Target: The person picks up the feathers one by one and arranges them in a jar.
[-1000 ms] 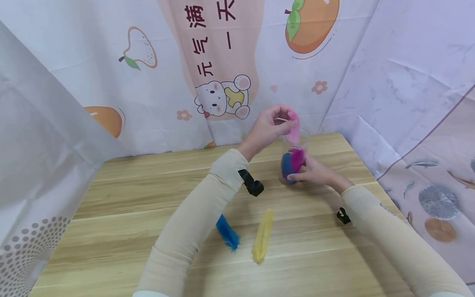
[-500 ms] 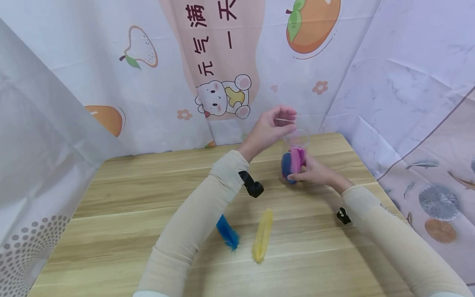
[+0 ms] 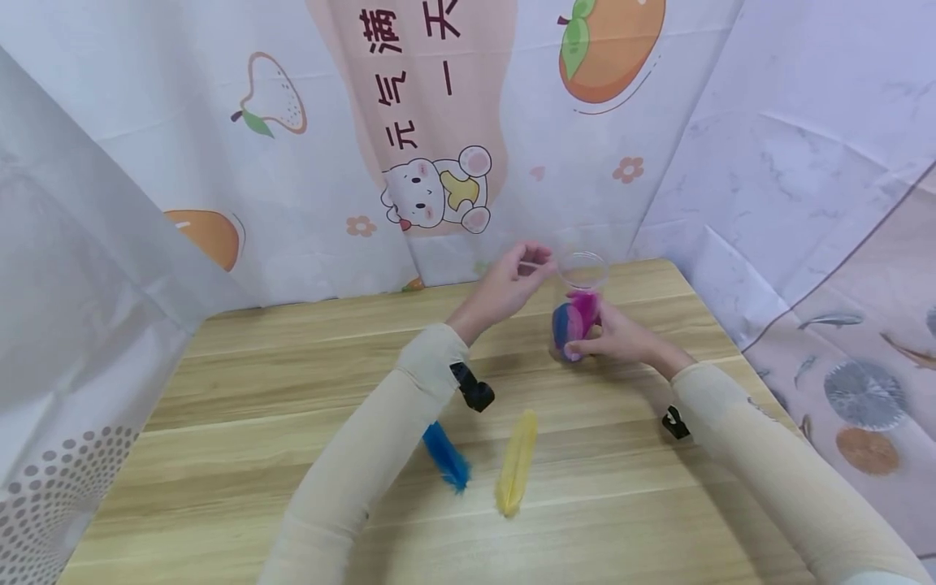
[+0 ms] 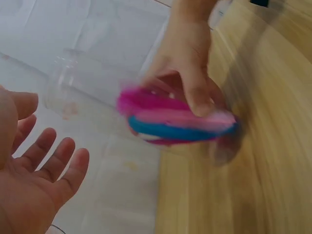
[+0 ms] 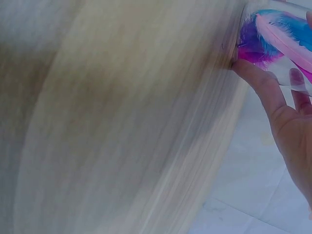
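Note:
A tall clear jar (image 3: 582,280) stands near the back right of the table. Around its lower part, my right hand (image 3: 621,335) curls its fingers and thumb. Inside the jar lie several feathers: a light pink feather (image 5: 282,38), a blue feather (image 3: 561,327) and a magenta feather (image 3: 587,306). My left hand (image 3: 504,288) hovers just left of the jar's round rim, with fingers loosely bent and nothing between them; the left wrist view shows these fingers (image 4: 63,156) apart.
On the wooden table (image 3: 278,422), a yellow feather (image 3: 517,465) lies in the front middle. A blue feather (image 3: 446,457) lies to its left, partly under the left forearm in the head view. Printed curtains (image 3: 307,187) hang behind the table's back edge.
My left hand let go of the light pink feather, which dropped into the jar and sank among the others. The left hand then moved left and down from the rim. The right hand stayed in place.

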{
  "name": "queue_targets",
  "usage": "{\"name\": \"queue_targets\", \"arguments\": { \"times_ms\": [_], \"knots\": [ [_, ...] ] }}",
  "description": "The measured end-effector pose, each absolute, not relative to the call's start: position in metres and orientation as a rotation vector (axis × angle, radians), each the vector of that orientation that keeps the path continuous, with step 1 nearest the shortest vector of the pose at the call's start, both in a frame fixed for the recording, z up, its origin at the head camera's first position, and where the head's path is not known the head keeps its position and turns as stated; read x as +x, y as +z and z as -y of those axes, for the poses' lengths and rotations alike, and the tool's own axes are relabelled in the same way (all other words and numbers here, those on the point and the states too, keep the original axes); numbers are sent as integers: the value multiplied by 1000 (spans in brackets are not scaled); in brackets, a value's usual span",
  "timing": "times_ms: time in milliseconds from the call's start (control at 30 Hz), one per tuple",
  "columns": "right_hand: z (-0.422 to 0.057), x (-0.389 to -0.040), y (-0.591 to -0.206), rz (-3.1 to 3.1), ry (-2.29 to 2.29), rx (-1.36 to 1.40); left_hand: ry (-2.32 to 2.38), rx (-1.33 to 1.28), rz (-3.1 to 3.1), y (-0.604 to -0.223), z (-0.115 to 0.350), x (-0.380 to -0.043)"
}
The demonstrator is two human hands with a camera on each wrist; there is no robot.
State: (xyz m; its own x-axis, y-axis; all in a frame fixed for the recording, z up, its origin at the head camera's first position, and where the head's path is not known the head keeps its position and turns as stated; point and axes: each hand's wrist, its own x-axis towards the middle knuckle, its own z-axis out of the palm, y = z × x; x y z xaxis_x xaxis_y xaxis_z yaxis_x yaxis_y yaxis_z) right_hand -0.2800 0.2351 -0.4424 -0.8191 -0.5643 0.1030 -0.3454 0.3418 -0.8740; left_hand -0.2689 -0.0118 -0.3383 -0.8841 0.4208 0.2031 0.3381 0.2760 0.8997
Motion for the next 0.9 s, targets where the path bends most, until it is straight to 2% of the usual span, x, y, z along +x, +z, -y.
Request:
{"name": "queue_targets", "arguments": {
  "times_ms": [267,367,567,900],
  "knots": [
    [-236,-282,-444,-2394,-1455,-811,1423,730,-2460,-373,41,-260],
    [-236,-282,-444,-2397,-1446,-804,1184,683,-2502,-381,49,-252],
    [-234,-281,-442,-2397,-1447,-786,644,612,-2466,-402,53,-218],
    [-233,-278,-440,-2403,-1434,-766,383,685,-2557,-419,45,-167]
  ]
}}
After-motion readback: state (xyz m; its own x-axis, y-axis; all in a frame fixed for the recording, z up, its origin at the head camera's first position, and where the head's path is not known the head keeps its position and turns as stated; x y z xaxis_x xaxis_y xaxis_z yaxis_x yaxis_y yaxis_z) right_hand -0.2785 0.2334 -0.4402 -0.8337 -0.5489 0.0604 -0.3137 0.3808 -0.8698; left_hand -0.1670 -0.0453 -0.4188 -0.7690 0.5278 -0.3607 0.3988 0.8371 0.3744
